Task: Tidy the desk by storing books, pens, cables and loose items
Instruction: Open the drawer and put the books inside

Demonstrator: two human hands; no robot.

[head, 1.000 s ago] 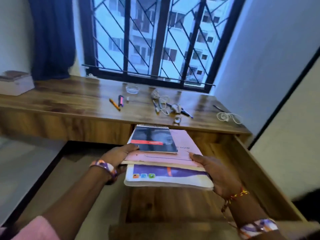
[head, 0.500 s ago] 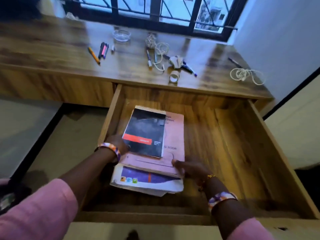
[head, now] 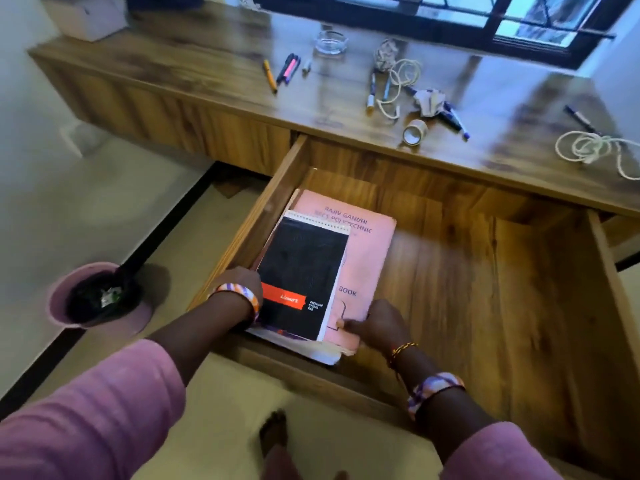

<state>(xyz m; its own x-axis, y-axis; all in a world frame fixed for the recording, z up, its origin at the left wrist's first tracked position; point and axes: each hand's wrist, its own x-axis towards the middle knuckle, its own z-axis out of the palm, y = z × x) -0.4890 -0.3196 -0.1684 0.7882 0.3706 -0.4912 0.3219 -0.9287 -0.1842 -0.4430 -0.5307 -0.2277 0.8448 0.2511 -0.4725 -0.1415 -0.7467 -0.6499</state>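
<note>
- Head view: since a second ago the stack of three books (head: 325, 271) has come down from above the open wooden drawer (head: 450, 278) to lie on its floor, pushed into the left-hand corner against the side wall.
- Black spiral pad with an orange band (head: 304, 271) on top, pink paper-covered record book (head: 367, 251) under it, white-edged book (head: 311, 351) at the bottom.
- Left hand (head: 239, 282) at the stack's left edge by the drawer wall; fingers hidden behind the books, grip cannot be told.
- Right hand (head: 377, 327) pinches the pink book's near corner, thumb on top.
- To finish well, I'd judge: square the three edges, near end flat on the floor and clear of the front rail, then slide both hands out without dragging the pad.
- Pens: orange pen (head: 270, 76), pink-and-black markers (head: 290, 68), blue-capped markers (head: 453, 117), coiled white cables (head: 595, 150), brown tape roll (head: 414, 132) all sit on the wooden desk top (head: 207, 60), not yet stored.
</note>
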